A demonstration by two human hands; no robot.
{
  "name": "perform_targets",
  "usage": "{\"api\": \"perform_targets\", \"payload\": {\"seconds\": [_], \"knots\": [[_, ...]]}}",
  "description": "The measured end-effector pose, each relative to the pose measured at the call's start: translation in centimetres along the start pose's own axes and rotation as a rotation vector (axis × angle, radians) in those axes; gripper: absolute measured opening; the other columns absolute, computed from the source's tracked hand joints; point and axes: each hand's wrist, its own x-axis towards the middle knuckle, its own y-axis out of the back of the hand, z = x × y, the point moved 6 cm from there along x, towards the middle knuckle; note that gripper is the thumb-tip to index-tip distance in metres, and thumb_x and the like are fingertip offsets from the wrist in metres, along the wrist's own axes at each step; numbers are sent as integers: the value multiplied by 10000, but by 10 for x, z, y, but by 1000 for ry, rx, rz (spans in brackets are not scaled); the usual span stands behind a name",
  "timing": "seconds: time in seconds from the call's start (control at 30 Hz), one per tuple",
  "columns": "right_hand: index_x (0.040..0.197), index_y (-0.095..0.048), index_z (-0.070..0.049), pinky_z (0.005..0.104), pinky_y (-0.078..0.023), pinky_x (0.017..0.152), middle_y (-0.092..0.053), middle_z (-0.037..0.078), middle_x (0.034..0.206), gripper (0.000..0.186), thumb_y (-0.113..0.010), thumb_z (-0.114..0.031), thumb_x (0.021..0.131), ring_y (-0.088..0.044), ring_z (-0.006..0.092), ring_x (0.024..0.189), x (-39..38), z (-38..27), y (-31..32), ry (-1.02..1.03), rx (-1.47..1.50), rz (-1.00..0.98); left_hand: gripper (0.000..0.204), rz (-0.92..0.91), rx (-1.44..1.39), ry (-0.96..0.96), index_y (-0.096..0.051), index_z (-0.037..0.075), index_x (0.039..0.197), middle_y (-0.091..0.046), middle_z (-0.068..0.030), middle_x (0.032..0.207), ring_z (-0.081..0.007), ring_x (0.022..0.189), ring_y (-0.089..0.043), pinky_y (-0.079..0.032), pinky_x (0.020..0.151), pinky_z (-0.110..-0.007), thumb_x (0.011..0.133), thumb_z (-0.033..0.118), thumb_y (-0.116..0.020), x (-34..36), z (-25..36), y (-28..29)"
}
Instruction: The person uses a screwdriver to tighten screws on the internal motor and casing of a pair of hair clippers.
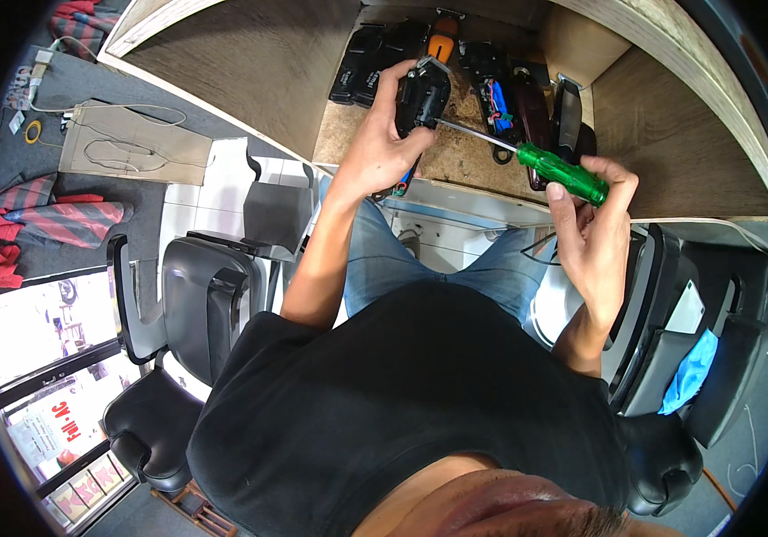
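Note:
My left hand [381,150] is closed around a black hair clipper [423,93], its metal blade end pointing away from me. In my right hand [592,228] is a screwdriver [563,173] with a green see-through handle. Its steel shaft reaches left, and the tip meets the clipper's side near my left thumb; the exact contact spot is too small to tell. Below the left hand, a bit of blue and red [399,186] shows, partly hidden by the fingers. To the right of the clipper lies an opened black device [497,103] with a blue part and wires exposed.
The wooden shelf compartment [456,170] holds black clipper guards [362,67], an orange-and-black clipper [442,40], a dark red clipper [527,107] and a black one [567,116]. Wooden side walls enclose it. Black salon chairs [214,286] flank me; a phone [686,309] and blue cloth [692,371] lie at right.

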Motion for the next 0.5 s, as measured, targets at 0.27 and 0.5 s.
{"api": "perform_targets", "payload": {"seconds": [0.27, 0.5], "knots": [[1115, -561, 8, 365, -552, 578, -726, 171, 751, 375, -830, -209, 970, -757, 341, 644, -4, -9, -3, 21, -29, -28, 809, 2, -17, -23, -283, 97, 1598, -633, -110, 1082, -129, 655, -621, -561, 530, -305, 867, -67, -592, 0, 3, 0], [1192, -512, 6, 368, -534, 581, -731, 157, 823, 430, -828, -181, 968, -714, 263, 600, -4, 6, -3, 17, -156, -130, 812, -18, 17, 5, -285, 107, 1599, -632, -110, 1076, -133, 664, -630, -568, 524, -314, 865, -54, -593, -1, 4, 1]]}}
